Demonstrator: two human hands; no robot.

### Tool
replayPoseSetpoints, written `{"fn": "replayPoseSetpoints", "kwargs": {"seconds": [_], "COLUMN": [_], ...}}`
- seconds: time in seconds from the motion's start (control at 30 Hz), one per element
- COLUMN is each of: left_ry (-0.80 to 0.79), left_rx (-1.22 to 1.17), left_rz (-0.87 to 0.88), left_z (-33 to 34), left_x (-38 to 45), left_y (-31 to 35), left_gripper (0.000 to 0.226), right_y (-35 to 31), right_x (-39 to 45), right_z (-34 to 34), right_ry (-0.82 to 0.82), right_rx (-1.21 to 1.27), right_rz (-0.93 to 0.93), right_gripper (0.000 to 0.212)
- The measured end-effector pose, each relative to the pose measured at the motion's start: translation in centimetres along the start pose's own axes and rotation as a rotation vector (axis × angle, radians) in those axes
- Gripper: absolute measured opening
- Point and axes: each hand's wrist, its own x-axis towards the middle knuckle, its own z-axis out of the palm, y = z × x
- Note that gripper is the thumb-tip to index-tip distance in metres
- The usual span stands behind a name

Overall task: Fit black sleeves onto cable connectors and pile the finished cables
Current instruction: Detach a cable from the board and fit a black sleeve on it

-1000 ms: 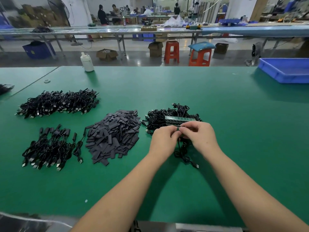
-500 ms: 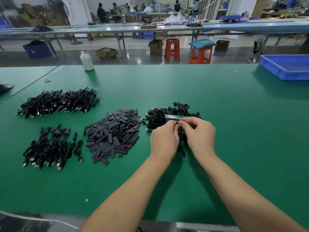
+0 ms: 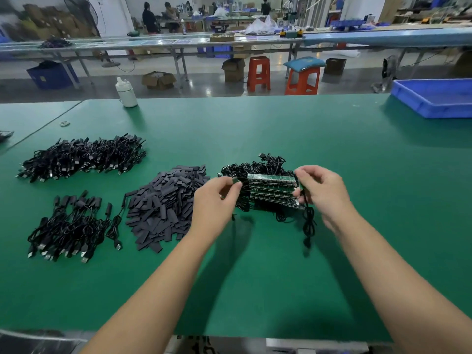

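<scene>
My table (image 3: pixel 332 154) was green, the sleeves (image 3: pixel 163 205) dark grey, the cables (image 3: pixel 81 157) black, the tray (image 3: pixel 434 100) blue.

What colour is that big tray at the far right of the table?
Blue. The tray shows in the head view, on the green table.

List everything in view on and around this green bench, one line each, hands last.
Sleeve pile: one heap, dark grey-black, bench centre-left.
Far cable pile: one, black, far left.
Near cable pile: one, black, near left, metal plugs toward the person.
Cable heap with green strips: one, black and green, between the hands.
Bottle: one, white, bench far edge.
Tray: one, blue, far right.
Stools: two, orange, on the floor behind.
Bench: one, green.
Left hand: pinches a small connector piece.
Right hand: pinches a black cable that dangles below.
</scene>
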Motion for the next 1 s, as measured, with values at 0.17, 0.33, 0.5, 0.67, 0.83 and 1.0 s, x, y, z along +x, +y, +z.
{"fn": "replayPoseSetpoints", "kwargs": {"seconds": [0.17,0.33,0.5,0.67,0.83,1.0], "left_ry": [-0.186,-0.37,-0.42,-0.442,-0.315,-0.343], "left_rx": [-0.244,-0.589,-0.67,-0.575,-0.336,-0.192], "left_rz": [-0.1,-0.269,-0.397,-0.425,-0.331,-0.32], "left_z": [-0.3,0.3,0.3,0.4,0.6,-0.3], "left_x": [-0.2,-0.7,-0.5,-0.8,-0.6,-0.5], "left_y": [1.0,2.1,1.4,-0.8,-3.1,-5.7], "left_gripper": [0.007,0.011,0.007,0.009,0.006,0.016], "right_y": [3.9,7.6,9.5,9.3,7.1,8.7], "right_x": [0.3,0.0,0.1,0.2,-1.8,-3.1], "right_z": [1.6,3.6,4.4,4.6,7.3,8.6], "right_ry": [-0.179,-0.275,-0.409,-0.313,-0.496,-0.46], "right_rx": [-0.281,-0.513,-0.598,-0.637,-0.093,0.017], "right_rz": [0.141,0.082,0.052,-0.059,0.162,0.24], "right_gripper": [0.016,0.023,0.035,0.029,0.035,0.03]}}
